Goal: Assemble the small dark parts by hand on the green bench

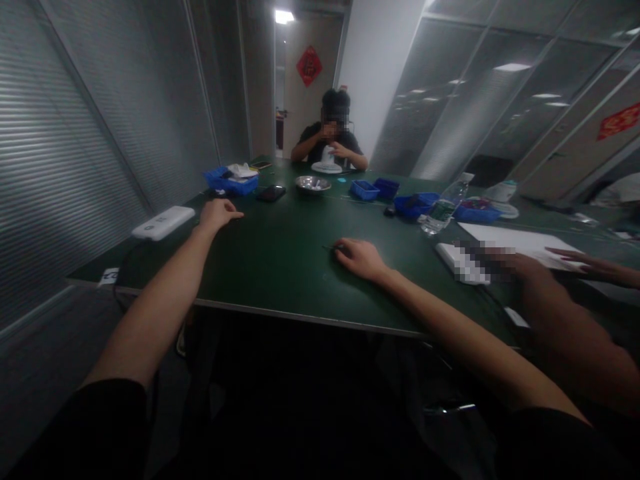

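Note:
My left hand (219,215) is over the left part of the green table (270,267), just in front of a blue basket (233,181). Its thumb points right, apart from the bent fingers, and I see nothing held in it. A small dark thing, partly hidden, lies just beyond its knuckles. Lower, toward the middle, my right hand (361,257) rests on the tabletop with its fingers closed. From them a thin dark stick-like thing (327,247) pokes out to the left; its kind is too small to make out.
A white power bank (164,223) lies left, a phone (271,193) and metal bowl (313,185) farther back. Blue trays (365,190) and a tilted plastic bottle (447,205) stand right. Another person's arm (565,320) reaches in beside white paper (525,239). Someone sits opposite.

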A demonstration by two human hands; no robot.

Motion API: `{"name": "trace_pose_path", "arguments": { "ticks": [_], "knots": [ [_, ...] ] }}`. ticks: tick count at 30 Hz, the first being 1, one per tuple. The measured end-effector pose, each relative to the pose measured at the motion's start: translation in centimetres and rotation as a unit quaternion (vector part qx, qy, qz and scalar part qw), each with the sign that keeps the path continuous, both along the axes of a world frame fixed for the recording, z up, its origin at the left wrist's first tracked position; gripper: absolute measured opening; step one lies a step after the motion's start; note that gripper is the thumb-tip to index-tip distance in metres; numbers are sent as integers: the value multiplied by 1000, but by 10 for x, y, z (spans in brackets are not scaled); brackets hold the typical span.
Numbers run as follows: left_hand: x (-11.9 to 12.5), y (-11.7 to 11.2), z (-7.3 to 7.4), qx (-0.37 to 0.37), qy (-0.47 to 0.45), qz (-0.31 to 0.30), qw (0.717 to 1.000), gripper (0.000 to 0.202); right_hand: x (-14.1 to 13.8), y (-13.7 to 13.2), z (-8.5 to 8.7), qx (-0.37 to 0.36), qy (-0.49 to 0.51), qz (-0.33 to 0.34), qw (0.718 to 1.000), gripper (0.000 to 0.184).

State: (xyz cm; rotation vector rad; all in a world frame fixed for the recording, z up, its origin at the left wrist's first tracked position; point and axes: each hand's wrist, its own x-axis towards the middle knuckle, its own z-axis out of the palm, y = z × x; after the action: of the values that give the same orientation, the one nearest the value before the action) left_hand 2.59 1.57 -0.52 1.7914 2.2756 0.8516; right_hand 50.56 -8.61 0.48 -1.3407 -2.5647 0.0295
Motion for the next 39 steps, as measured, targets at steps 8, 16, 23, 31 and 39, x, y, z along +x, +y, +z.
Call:
{"name": "trace_pose_path", "arguments": {
  "ticks": [8,16,23,31,39],
  "knots": [
    [7,-4,8,-23,45,-13,999,28,0,-2,2,-1,0,-2,1000,36],
    [9,-1,9,-41,33,0,999,24,0,-1,1,0,0,0,1000,37],
    [9,0,10,-45,-30,15,998,22,0,0,0,3,-2,0,1000,36],
    [15,-1,5,2,-25,-42,999,24,0,0,-1,7,1,-3,1000,36],
    [78,-21,10,-5,-85,-276,957,39,1,0,1,-5,6,0,1000,37]
  ]
}}
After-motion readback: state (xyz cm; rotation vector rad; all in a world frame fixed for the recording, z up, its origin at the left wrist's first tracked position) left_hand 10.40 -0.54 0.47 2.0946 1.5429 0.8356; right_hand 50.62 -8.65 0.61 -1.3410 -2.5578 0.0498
